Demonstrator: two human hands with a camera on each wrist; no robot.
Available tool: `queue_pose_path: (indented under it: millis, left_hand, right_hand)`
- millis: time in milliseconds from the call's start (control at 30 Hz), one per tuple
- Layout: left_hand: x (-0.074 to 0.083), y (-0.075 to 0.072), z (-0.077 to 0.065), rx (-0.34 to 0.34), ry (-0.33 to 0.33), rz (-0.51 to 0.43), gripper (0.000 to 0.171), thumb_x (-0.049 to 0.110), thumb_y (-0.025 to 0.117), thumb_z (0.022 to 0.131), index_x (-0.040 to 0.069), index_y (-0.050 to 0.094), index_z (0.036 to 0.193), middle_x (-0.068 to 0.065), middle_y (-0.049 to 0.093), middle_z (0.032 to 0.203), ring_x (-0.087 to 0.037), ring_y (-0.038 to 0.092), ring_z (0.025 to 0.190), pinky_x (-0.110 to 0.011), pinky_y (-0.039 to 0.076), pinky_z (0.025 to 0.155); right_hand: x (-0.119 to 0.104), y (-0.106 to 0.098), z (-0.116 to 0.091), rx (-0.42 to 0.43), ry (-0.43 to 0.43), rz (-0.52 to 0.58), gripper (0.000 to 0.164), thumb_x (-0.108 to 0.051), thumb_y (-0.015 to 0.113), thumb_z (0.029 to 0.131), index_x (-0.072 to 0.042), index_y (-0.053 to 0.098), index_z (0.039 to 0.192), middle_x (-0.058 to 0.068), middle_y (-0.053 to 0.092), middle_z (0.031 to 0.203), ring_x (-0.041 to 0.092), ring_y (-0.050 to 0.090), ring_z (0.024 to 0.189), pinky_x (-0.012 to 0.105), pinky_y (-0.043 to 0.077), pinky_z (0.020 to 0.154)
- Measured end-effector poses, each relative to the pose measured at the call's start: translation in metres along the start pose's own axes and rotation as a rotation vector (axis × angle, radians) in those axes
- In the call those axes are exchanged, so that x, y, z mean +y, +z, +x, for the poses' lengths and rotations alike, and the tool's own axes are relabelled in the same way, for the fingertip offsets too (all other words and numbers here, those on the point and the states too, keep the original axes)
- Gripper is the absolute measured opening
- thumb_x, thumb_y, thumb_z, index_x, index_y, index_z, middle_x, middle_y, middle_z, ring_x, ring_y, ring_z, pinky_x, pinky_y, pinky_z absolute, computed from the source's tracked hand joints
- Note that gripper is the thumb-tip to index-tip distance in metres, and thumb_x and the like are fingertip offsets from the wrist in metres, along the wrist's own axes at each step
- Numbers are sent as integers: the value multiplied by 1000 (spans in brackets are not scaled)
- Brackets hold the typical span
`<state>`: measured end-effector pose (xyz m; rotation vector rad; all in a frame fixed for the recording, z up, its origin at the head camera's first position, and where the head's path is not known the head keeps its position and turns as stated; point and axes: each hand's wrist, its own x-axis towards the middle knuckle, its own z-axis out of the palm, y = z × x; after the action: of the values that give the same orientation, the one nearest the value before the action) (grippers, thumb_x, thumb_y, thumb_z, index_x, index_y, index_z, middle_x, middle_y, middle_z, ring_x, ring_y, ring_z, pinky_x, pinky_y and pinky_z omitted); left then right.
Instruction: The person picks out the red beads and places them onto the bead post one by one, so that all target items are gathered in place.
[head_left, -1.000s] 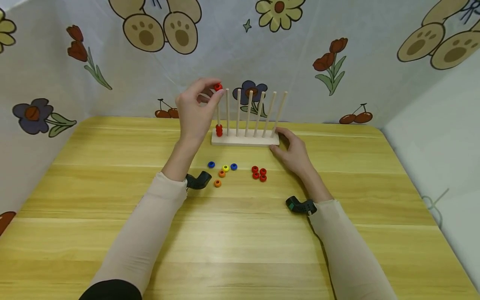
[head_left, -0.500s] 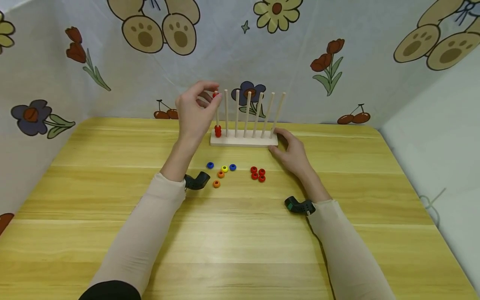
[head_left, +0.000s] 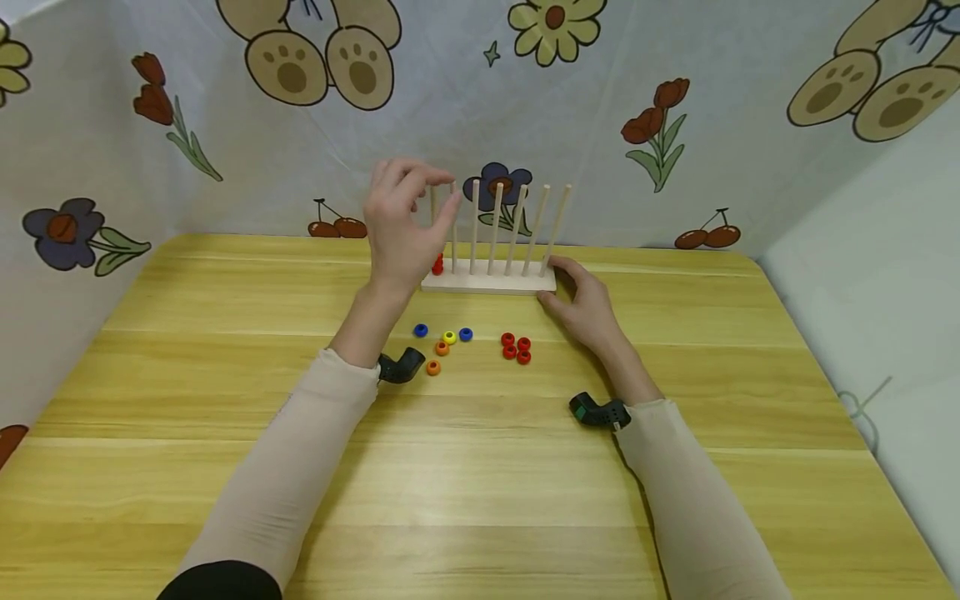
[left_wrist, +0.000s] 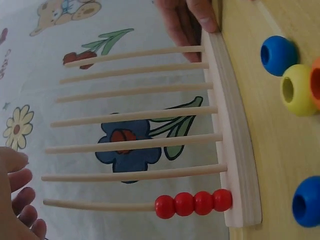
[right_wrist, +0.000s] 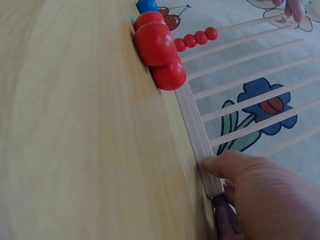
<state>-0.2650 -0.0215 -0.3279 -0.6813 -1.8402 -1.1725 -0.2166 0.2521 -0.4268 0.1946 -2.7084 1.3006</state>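
Looks like bead-threading is the step in hand, and the left-end peg is the busy one: four small round red beads (left_wrist: 203, 203) sit stacked down at the base of that pale wooden peg (left_wrist: 100, 205), part of a pale wooden seven-peg rack (head_left: 487, 284). The other six pegs are bare. The person's left hand (head_left: 405, 221) is up by the tops of the two leftmost pegs, grip apart, thumb and forefinger not meeting, no bead showing in it. Can't tell if a fingertip brushes a peg. The right hand (head_left: 588, 308) has its grip clamped on the rack's right end, thumb on the front edge, fingers round the back, so probably steadying it.

Next move likely calls for the left hand to drop to the worktop (head_left: 480, 483) and pinch another bead. Four loose red beads (head_left: 508, 339) lie bunched in front of the rack; left of those are two round blue beads (head_left: 421, 332), a round yellow bead (head_left: 449, 337) and two round orange beads (head_left: 433, 368).
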Motion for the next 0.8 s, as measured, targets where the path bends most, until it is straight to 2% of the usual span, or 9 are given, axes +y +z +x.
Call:
queue_pose_path:
  millis: [133, 300, 367, 533, 700, 800]
  left_hand:
    - [4, 7, -5, -29, 49, -9, 12, 13, 78, 95, 1, 79, 98, -15, 69, 93, -30, 56, 82, -31, 43, 70]
    - [5, 12, -13, -174, 22, -50, 9, 10, 77, 95, 1, 79, 97, -13, 71, 87, -25, 59, 68, -31, 47, 61]
    - [5, 14, -16, -267, -9, -69, 9, 11, 77, 96, 3, 79, 98, -11, 73, 88, -22, 61, 67, -31, 49, 60]
    - [4, 17, -24, -555, -109, -110, 9, 13, 76, 97, 7, 80, 103, -7, 76, 95, -18, 66, 74, -30, 54, 66]
    - [3, 16, -32, -826, -202, -145, 14, 13, 77, 97, 6, 79, 109, -4, 77, 99, -18, 68, 81, -30, 56, 72]
    - [5, 17, -33, -1026, -249, -158, 17, 13, 76, 98, 6, 78, 114, -3, 76, 100, -17, 68, 87, -32, 57, 79]
  right_hand:
    - [0, 0, 0, 3, -6, 5, 60, -14, 73, 100, -3, 49, 154, 19, 51, 158, 33, 45, 151, 47, 33, 126]
    - [2, 0, 0, -2, -5, 10, 60, -13, 73, 100, -2, 49, 154, 20, 51, 158, 34, 45, 151, 47, 33, 126]
    - [2, 0, 0, -4, -4, 11, 61, -13, 72, 100, -2, 49, 154, 20, 51, 158, 34, 44, 151, 48, 33, 126]
    - [3, -1, 0, 0, -6, 15, 60, -13, 73, 100, -2, 50, 154, 19, 52, 157, 34, 45, 150, 48, 32, 126]
    - [3, -1, 0, 0, -8, 28, 59, -13, 73, 99, -2, 51, 153, 19, 53, 156, 34, 46, 150, 48, 33, 126]
    - [3, -1, 0, 7, -9, 28, 58, -13, 73, 100, -3, 52, 153, 19, 54, 156, 34, 47, 149, 48, 33, 126]
